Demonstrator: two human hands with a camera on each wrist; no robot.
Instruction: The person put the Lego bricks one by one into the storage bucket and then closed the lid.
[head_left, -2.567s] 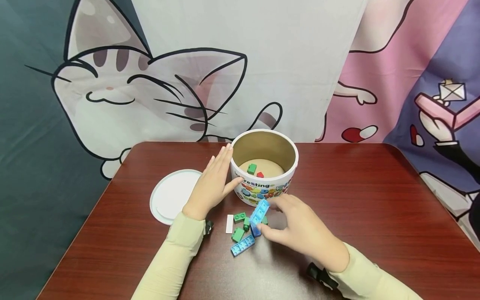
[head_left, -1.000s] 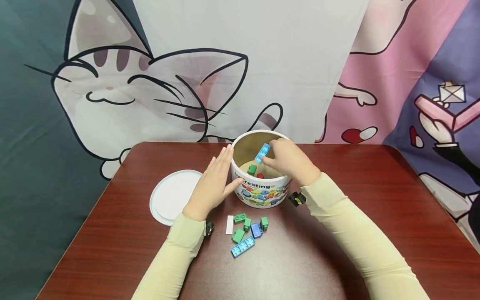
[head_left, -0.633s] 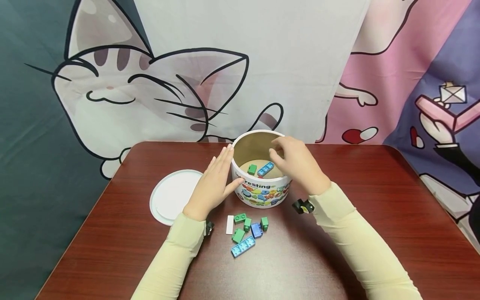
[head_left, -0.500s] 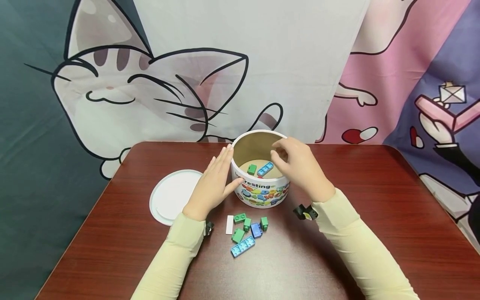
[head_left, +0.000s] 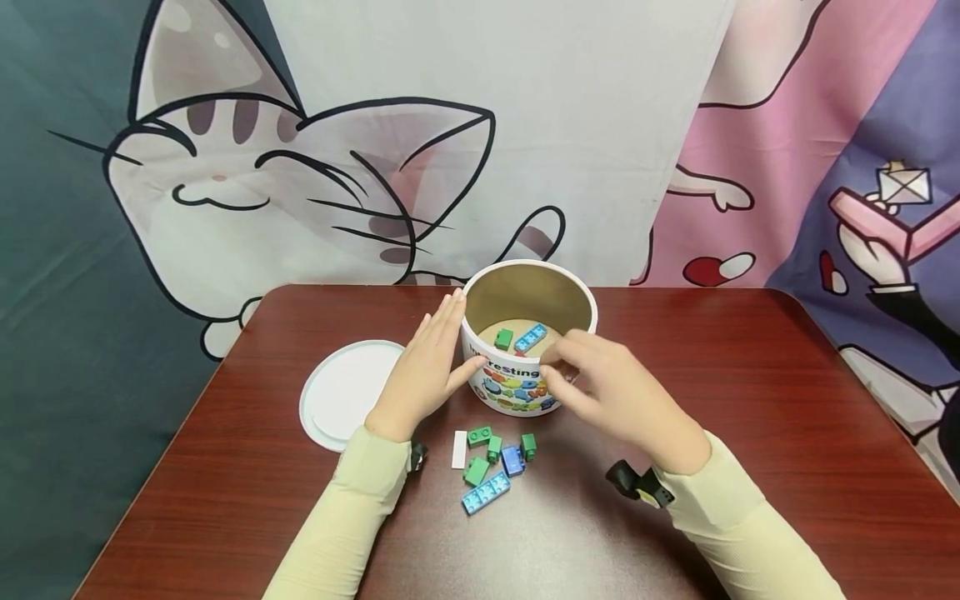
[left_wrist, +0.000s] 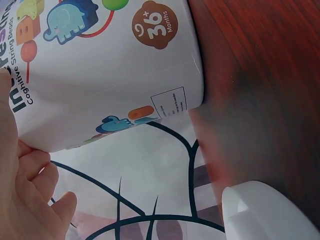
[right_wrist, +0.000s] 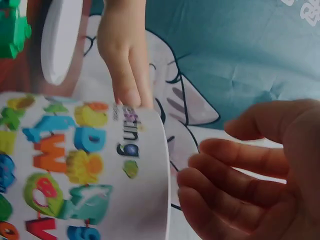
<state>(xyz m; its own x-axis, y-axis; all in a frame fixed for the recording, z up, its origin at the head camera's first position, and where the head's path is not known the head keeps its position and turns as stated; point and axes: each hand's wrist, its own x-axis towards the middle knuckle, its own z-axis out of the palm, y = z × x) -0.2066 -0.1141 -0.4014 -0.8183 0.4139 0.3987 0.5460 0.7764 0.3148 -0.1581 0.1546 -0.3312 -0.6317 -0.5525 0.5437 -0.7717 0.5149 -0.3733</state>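
Observation:
A round white tub with a printed side stands at the back middle of the table. On its floor lie a light blue toy brick, a green brick and a bit of red. My left hand rests against the tub's left side with straight fingers. Beside the tub's front right rim is my right hand, its fingers loosely bent with nothing between them. In front of the tub lie several green bricks, a dark blue brick, a light blue brick and a white flat piece.
A round white lid lies left of the tub, partly behind the left hand. The brown table ends just behind the tub, where a printed curtain hangs.
My right hand took a light blue brick into the tub and let it go there. Since then it has drawn back toward me and to the right, out over the rim. The left hand stayed put.

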